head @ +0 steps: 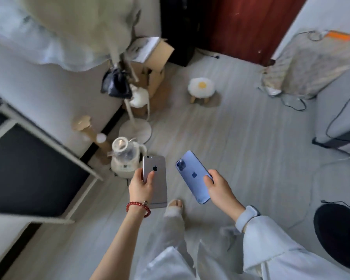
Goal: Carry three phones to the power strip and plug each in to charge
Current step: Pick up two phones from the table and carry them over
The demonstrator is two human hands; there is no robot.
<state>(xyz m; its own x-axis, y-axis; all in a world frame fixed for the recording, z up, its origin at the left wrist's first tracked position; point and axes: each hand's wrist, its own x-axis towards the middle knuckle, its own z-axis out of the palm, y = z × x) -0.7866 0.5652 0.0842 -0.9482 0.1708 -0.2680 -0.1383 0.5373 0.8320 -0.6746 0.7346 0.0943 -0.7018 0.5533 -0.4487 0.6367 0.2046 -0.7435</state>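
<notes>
Walking across the floor (240,148), the person carries one phone in each hand. The left hand (139,186) grips the silver phone (155,178) along its near half, thumb laid across the back; the right hand (218,188) pinches the blue phone (192,176) by its right edge, the device tilted and mostly unsupported. That light pinch looks the likelier slip, and a drop would land on hard floor. Only two phones show; whether a third is elsewhere cannot be told. No power strip is clearly visible, though cables (291,102) trail on the floor at far right, a possible snag for feet. The kettle (125,156) just left of the path could be kicked.
</notes>
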